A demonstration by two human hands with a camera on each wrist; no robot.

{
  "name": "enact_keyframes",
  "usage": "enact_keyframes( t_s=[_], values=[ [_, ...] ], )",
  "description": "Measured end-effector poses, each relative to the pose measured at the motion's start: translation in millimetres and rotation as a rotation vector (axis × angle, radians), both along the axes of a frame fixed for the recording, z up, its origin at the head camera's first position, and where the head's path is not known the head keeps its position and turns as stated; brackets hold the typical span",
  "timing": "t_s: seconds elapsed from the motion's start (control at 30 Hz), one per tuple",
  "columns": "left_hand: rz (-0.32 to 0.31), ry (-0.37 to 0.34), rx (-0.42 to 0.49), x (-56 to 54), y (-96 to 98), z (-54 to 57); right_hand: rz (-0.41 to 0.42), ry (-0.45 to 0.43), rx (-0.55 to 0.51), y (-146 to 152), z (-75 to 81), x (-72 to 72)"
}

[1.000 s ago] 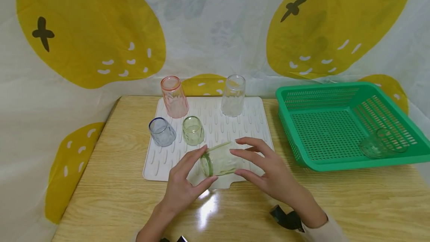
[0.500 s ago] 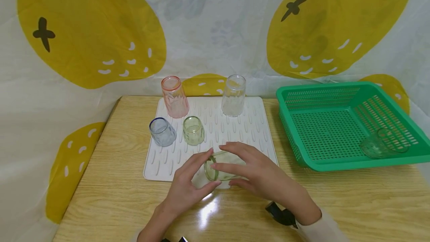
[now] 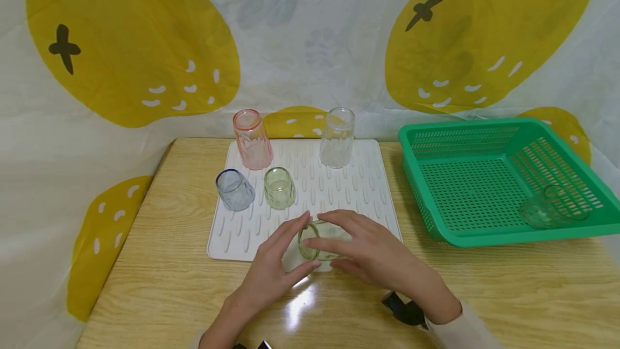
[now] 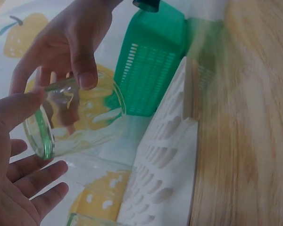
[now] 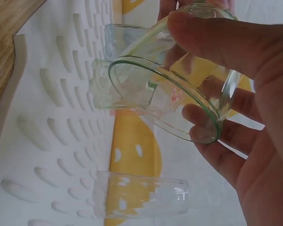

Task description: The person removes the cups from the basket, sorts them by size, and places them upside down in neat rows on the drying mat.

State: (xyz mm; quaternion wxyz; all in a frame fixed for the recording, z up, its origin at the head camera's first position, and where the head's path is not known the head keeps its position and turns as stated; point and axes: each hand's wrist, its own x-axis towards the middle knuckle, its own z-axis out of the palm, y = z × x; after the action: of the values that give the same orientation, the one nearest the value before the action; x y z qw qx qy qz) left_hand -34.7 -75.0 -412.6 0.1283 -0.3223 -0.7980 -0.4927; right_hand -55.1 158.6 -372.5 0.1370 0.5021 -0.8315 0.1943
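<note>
A tall pale-green drinking glass (image 3: pixel 331 231) is held on its side over the front of the white drying mat (image 3: pixel 315 198). My left hand (image 3: pixel 272 260) holds its thick-bottomed end between thumb and index finger, the other fingers spread in the left wrist view. My right hand (image 3: pixel 380 249) grips the body, thumb on one side and fingers on the other. In the right wrist view the glass's open rim (image 5: pixel 165 99) tilts toward the camera. Behind, upside down on the mat, stand a short green glass (image 3: pixel 279 190) and a short blue glass (image 3: pixel 235 192).
A pink tall glass (image 3: pixel 254 141) and a clear tall glass (image 3: pixel 337 139) stand upside down at the mat's back. A green plastic basket (image 3: pixel 455 238) at the right contains a greenish glass (image 3: pixel 540 211) lying over. A fruit-print cloth (image 3: pixel 310 36) hangs behind the wooden table (image 3: pixel 164 241).
My right hand has moved left over the glass and now covers more of its body. The held glass and my left hand have shifted slightly right. The standing glasses stay put.
</note>
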Motion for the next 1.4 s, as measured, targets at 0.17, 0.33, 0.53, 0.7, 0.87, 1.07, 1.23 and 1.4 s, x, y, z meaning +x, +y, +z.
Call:
enact_keyframes(
  t_s=[0.17,0.33,0.53,0.7,0.87,1.07,1.23,1.4],
  values=[
    [0.077,-0.012,0.002,-1.4,-13.3,1.5,-0.033,0.004,-0.047,5,0.8,-3.9],
    [0.151,0.057,0.010,-2.2,-31.8,-0.5,-0.055,-0.010,-0.152,9,3.5,-8.4],
    [0.250,0.162,0.021,-2.4,-58.1,-9.3,-0.080,-0.010,-0.288,12,3.8,-14.1],
    [0.342,0.178,0.025,-1.1,-80.0,-15.7,-0.077,-0.051,-0.400,14,1.5,-20.7],
    [0.396,0.154,-0.030,-0.2,-93.8,-21.0,-0.110,-0.072,-0.488,17,-4.0,-26.7],
    [0.451,0.102,-0.104,2.7,-105.9,-31.2,-0.180,-0.064,-0.525,21,-8.6,-31.3],
    [0.484,0.076,-0.141,6.0,-114.5,-45.6,-0.230,-0.067,-0.541,22,-12.0,-36.1],
    [0.527,0.017,-0.176,7.6,-121.9,-60.5,-0.265,-0.105,-0.580,20,-20.4,-42.1]
  ],
)
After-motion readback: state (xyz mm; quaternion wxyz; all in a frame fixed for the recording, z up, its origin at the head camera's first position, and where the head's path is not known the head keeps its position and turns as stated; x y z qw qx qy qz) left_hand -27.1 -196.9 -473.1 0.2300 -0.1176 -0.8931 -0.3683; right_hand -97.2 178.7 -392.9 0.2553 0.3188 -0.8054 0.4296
